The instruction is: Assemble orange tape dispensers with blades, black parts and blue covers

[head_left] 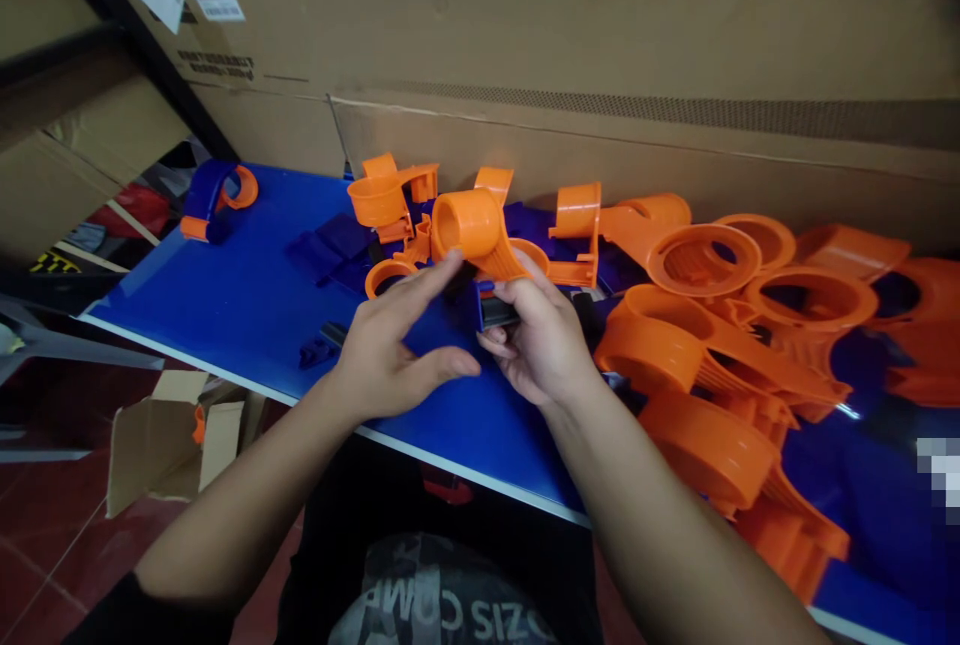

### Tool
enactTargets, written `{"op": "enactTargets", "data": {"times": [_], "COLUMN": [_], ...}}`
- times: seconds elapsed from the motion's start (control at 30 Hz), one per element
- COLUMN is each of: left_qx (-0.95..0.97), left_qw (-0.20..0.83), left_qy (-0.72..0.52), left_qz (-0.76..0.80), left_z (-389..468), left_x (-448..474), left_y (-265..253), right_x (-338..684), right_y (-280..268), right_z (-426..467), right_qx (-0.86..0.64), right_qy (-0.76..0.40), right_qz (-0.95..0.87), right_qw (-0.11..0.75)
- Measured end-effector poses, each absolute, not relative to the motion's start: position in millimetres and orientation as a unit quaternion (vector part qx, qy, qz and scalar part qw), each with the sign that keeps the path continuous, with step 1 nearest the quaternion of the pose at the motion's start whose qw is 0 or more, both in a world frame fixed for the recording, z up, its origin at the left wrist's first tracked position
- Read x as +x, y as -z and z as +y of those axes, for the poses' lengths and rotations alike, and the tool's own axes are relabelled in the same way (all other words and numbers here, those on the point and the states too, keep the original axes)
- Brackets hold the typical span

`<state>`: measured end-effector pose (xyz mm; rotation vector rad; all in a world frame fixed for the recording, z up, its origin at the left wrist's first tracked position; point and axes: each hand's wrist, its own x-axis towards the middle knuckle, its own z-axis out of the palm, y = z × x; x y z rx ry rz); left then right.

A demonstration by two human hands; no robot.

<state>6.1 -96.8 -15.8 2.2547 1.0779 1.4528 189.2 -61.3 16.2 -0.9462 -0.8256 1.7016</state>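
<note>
My right hand [546, 330] is closed round the lower end of an orange plastic tape dispenser frame [480, 223], its ring pointing up and away from me. At that end a dark blue and black part [491, 309] shows between thumb and fingers. My left hand [397, 343] is open, thumb and fingers apart, with the fingertips right beside the ring; whether they touch it I cannot tell. Just left of this hand a small dark blue and black piece [322, 345] lies on the blue table [225, 295].
Many orange dispenser frames [712, 445] are heaped on the right and along the back, with dark blue parts [330, 250] among them. A blue and orange dispenser [214, 200] sits at the far left corner. Behind stands a large cardboard box [450, 45]; an open carton [157, 445] is on the floor.
</note>
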Motion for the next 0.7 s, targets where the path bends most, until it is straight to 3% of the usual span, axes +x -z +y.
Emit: {"op": "enactTargets", "data": {"times": [0.17, 0.27, 0.47, 0.7], "left_qx": [0.705, 0.736, 0.740, 0.754], "left_qw": [0.078, 0.071, 0.047, -0.005], "left_qy": [-0.568, -0.530, -0.525, -0.495], "left_qz": [0.417, 0.416, 0.418, 0.431], "left_z": [-104.3, -101.8, -86.5, -109.6], "left_x": [27.7, 48.4, 70.8, 30.8], "left_y": [18.1, 23.3, 25.7, 13.8], "right_x": [186.6, 178.1, 173.9, 185.0], "right_y": [-13.6, -7.2, 3.0, -13.5], "right_z": [-63.8, -71.7, -73.8, -67.5], "right_qx": [-0.388, -0.399, -0.405, -0.389], "right_qy": [-0.706, -0.701, -0.642, -0.672], "right_qz": [-0.337, -0.347, -0.364, -0.374], "right_qw": [0.487, 0.478, 0.539, 0.507]}}
